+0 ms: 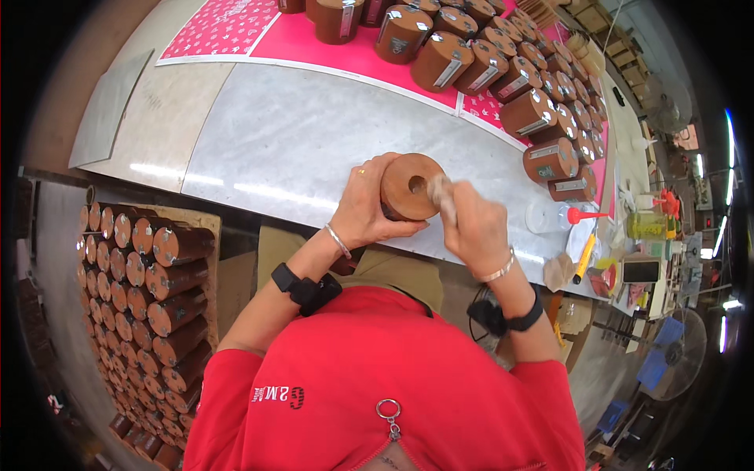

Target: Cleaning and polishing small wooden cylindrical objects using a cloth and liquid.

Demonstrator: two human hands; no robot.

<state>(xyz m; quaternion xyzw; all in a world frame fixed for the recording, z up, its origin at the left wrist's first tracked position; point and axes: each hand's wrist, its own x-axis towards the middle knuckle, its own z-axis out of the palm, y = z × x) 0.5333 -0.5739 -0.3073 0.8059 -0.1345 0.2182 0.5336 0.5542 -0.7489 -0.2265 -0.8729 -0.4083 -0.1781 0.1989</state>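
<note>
My left hand (pixel 364 202) is wrapped round the side of a brown cylinder (pixel 400 200) with a round dark hole in its end face. That face is turned up toward me, close to the front edge of the pale work table (pixel 290 137). My right hand (pixel 476 229) is closed on a small pale, soft-looking wad (pixel 442 196), smeared by motion, so its kind is unclear. The wad is at the right rim of the cylinder's end face, beside the hole.
Many similar brown cylinders (pixel 441 61) stand on a pink sheet (pixel 330 47) across the table. More lie stacked on the left (pixel 177 279). To the right are a bottle with a red nozzle (pixel 581 214), a yellow cutter knife (pixel 585 257) and a phone (pixel 640 272).
</note>
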